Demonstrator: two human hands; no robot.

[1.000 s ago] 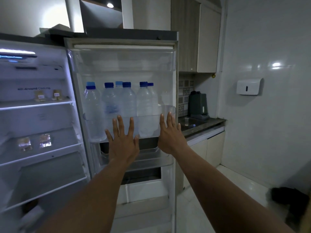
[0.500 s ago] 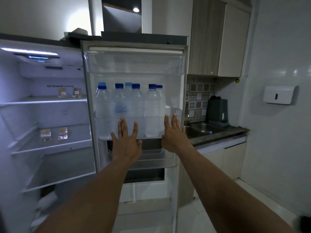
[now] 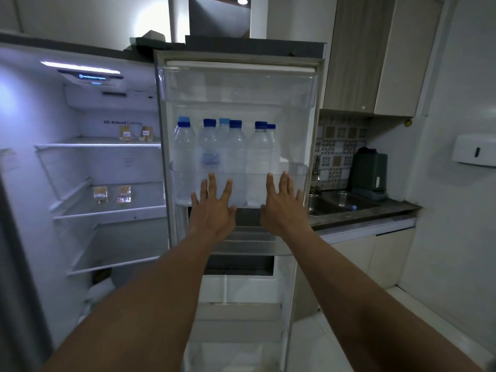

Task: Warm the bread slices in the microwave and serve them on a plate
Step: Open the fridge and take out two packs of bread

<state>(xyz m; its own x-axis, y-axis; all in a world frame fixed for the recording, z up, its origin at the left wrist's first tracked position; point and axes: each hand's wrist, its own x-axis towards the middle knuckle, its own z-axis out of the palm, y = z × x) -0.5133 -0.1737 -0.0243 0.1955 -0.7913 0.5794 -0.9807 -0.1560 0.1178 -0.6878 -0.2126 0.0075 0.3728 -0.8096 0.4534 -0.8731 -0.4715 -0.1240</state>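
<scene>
Found left hand [image 3: 213,210] raised palm-forward, fingers straight and spread, holding nothing. Found right hand [image 3: 283,206] just beside it in the same posture, likewise empty. Cannot tell whether the fingertips [image 3: 212,181] touch the bin [image 3: 299,171] ahead or stop just short of it.

Noted blue-capped bottles [image 3: 236,159] standing upright in that bin, directly beyond both hands, on the open door [image 3: 241,67]. Noted a lower bin [image 3: 249,247] under the wrists; contents not discernible.

Left of the left hand, inside the lit fridge [image 3: 40,157], recorded upper packets [image 3: 135,133], small and tan, above hand height. Recorded lower packets [image 3: 111,194] of the same look at about hand height. Judged these possibly the bread; too small and blurred to confirm.

Right of the right hand, recorded a sink [image 3: 341,202] set in a dark counter [image 3: 389,212] and a dark appliance [image 3: 369,171] behind it. Recorded a white dispenser [image 3: 473,153] further out. Saw no microwave and no plate.

Assessed progress as barely begun: door open, nothing taken. Left to do: locate and lift out the bread, find the microwave, warm the slices, plate them.
</scene>
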